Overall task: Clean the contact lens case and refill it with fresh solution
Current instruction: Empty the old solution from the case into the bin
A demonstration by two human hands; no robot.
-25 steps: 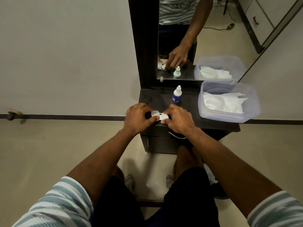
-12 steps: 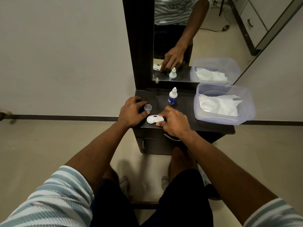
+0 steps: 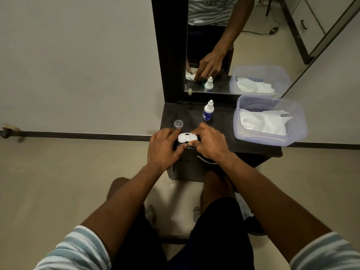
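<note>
Sleeves: we see striped sleeves (image 3: pixel 78 248) at the bottom edge, both forearms reaching forward over dark shorts.
Left hand: our left hand (image 3: pixel 163 148) lies at the front edge of the worktop (image 3: pixel 224 123), its curled fingers and thumb closing on the left end of the contact lens case (image 3: pixel 187 137), so it grasps the case.
Right hand: our right hand (image 3: pixel 209 142) grips the right end of the same case, fingers curled over its right well and the thumb meeting the case's near edge.
Case: the white contact lens case lies flat on the dark worktop between our two hands, its left well open and facing up; whether the right well is capped we cannot tell.
Cap: a small clear cap (image 3: pixel 178 124) sits on the worktop just beyond our left hand, apart from the case.
Bottle: a small solution bottle (image 3: pixel 208 112) with a white nozzle and blue label stands upright further back.
Tub: a clear plastic tub (image 3: pixel 296 121) holding white tissue (image 3: pixel 263 121) sits on the right of the worktop.
Mirror: a dark-framed mirror (image 3: pixel 243 45) stands behind, reflecting the hands, bottle and tub.
</note>
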